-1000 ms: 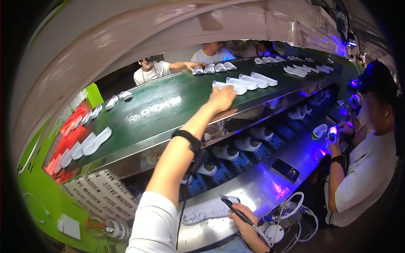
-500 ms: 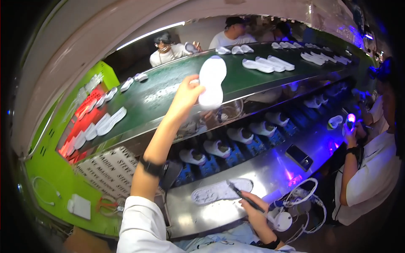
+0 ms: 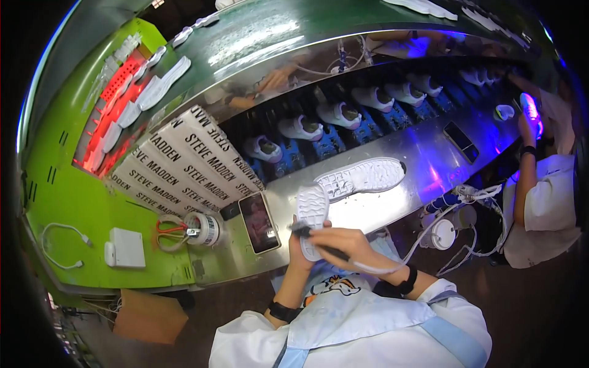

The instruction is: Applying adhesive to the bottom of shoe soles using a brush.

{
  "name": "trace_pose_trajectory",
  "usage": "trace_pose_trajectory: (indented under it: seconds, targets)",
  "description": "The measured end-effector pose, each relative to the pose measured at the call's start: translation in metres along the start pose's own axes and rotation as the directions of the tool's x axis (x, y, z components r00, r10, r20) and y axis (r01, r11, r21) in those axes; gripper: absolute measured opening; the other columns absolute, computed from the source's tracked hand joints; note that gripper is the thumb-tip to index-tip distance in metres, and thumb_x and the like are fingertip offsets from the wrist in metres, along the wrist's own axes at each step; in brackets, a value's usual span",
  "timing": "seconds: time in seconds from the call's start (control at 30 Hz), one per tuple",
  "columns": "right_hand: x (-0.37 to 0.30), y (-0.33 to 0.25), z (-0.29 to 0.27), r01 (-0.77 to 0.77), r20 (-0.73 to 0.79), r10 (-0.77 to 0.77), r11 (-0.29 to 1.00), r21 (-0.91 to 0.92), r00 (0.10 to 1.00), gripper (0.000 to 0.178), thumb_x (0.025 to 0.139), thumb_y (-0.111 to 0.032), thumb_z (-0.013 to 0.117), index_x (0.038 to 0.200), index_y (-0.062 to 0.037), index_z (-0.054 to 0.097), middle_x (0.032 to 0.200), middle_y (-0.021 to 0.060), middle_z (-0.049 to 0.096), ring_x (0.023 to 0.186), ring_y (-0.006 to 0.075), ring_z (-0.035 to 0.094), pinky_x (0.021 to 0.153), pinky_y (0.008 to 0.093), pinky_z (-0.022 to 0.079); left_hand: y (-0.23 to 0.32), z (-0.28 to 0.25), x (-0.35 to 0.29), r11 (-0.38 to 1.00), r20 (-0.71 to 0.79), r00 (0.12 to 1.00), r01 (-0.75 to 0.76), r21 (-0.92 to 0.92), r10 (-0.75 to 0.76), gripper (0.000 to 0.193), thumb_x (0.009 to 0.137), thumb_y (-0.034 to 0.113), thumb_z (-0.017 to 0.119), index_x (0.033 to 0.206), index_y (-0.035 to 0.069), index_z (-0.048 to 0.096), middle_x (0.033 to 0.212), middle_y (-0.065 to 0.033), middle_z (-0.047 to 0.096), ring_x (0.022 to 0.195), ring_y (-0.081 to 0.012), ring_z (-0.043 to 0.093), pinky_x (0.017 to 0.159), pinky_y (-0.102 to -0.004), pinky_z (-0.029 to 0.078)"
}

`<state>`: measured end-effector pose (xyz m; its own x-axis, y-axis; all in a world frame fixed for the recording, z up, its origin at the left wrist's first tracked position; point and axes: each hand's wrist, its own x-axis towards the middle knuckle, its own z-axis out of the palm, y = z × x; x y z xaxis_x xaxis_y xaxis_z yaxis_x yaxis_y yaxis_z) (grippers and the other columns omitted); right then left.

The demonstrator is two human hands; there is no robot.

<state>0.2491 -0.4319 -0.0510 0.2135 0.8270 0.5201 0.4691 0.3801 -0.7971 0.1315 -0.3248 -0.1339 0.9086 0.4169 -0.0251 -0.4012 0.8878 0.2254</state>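
Note:
In front of my body, my left hand [image 3: 299,256] holds up a white shoe sole [image 3: 313,205] with its patterned face towards me. My right hand [image 3: 346,242] grips a black-handled brush [image 3: 333,251], whose dark head lies against the lower part of that sole. Just beyond, a second white sole [image 3: 375,176] rests on the metal bench [image 3: 294,165], and the held sole overlaps its left end in the view. The fingers of my left hand are partly hidden behind the sole and the brush.
White shoes [image 3: 339,116] stand on blue holders along a dark track behind the bench. A phone [image 3: 259,224], a tape roll [image 3: 204,230] and a patterned box [image 3: 190,156] sit at left. Another phone [image 3: 461,141] and a co-worker's hand [image 3: 526,127] are at right. Soles line the green belt [image 3: 257,37].
My left hand has come back from over the green belt, bringing the sole down to my body. The brush has moved from the bench sole to the held one. The view has tilted down.

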Motion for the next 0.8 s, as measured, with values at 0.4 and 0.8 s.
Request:
trace_pose_trajectory:
  seconds: [0.4,0.8]
  targets:
    - [0.018,-0.013,-0.027,-0.088,0.369,0.057,0.994,0.069,0.928,0.023,0.074,-0.004,0.064,0.096,-0.0062,0.068,0.093,0.0096,0.067,0.088,0.0204,0.062,0.085,0.0283,0.045,0.036,0.007,0.029,0.998,0.155,0.986,0.060,0.030,-0.064,0.077,0.084,0.062,0.039,0.129,0.000,0.033,0.101,-0.0229,0.055,0.081,-0.0296,0.060,0.063,-0.0381,0.054]
    - [0.016,-0.013,-0.080,0.053,0.444,0.029,0.984,-0.171,0.896,0.025,0.068,-0.006,0.066,0.093,-0.0102,0.069,0.091,0.0044,0.066,0.091,0.0230,0.057,0.078,0.0321,0.047,0.039,0.070,0.097,0.201,-0.486,0.660,0.688,0.698,-0.573,0.037,0.087,0.032,0.057,0.094,-0.004,0.064,0.083,-0.0090,0.066,0.065,-0.0118,0.061,0.058,-0.0236,0.050]
